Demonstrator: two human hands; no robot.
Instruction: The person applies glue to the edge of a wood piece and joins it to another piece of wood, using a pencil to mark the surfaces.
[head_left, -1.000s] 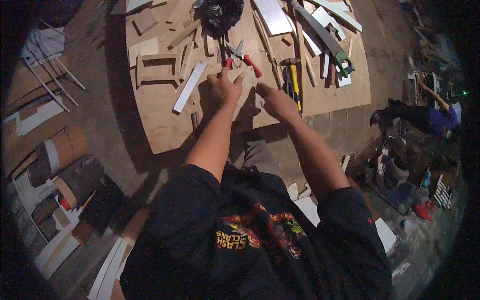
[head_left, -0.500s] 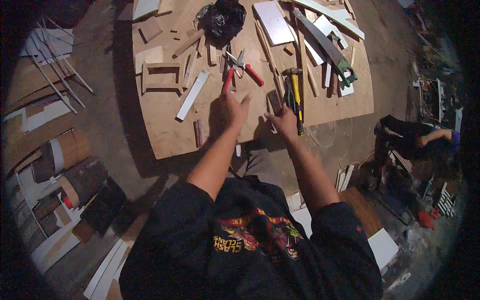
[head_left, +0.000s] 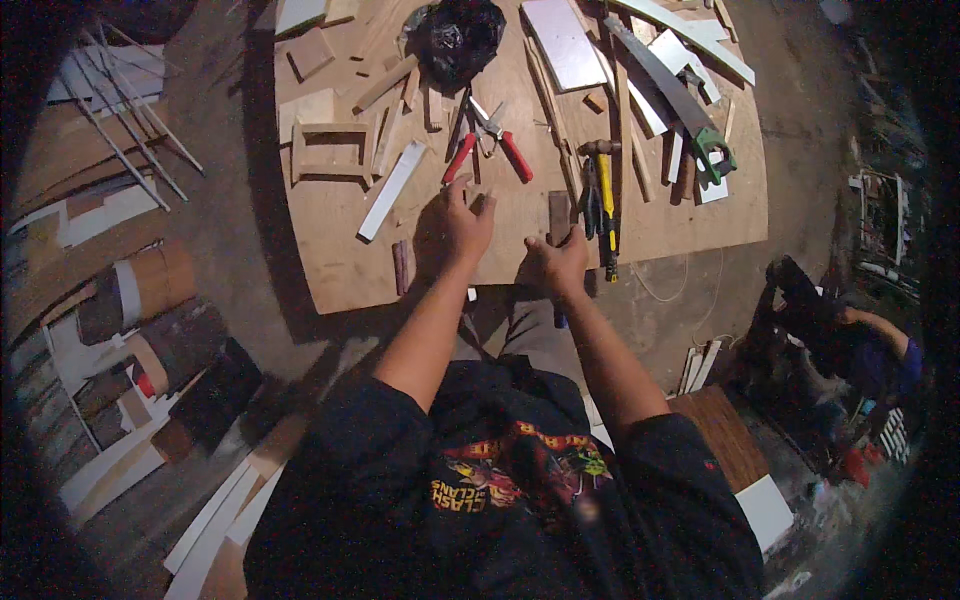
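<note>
My left hand (head_left: 467, 222) hovers over the near part of the wooden table with thumb and fingers apart. Its fingertips lie close to one handle of the red-handled snips (head_left: 514, 158), whose handles are spread; contact is unclear. My right hand (head_left: 560, 264) is closed at the table's near edge around a dark, flat strip (head_left: 558, 212), which sticks out beyond the fingers. A small dark blue end shows below this hand; whether it belongs to the strip I cannot tell. Just right of it lies a hammer (head_left: 609, 205) with a yellow and black handle.
Across the table (head_left: 350, 270) lie a small wooden frame (head_left: 331, 170), a white strip (head_left: 391, 190), a black plastic bag (head_left: 458, 45), a white panel (head_left: 563, 45) and a green-handled saw (head_left: 665, 90). Boards (head_left: 210, 515) cover floor at left. Another person (head_left: 880, 345) is at right.
My left hand has drawn slightly back from the snips' handle. The dark strip at my right hand has turned from leaning to nearly straight away from me. The view has shifted a little.
</note>
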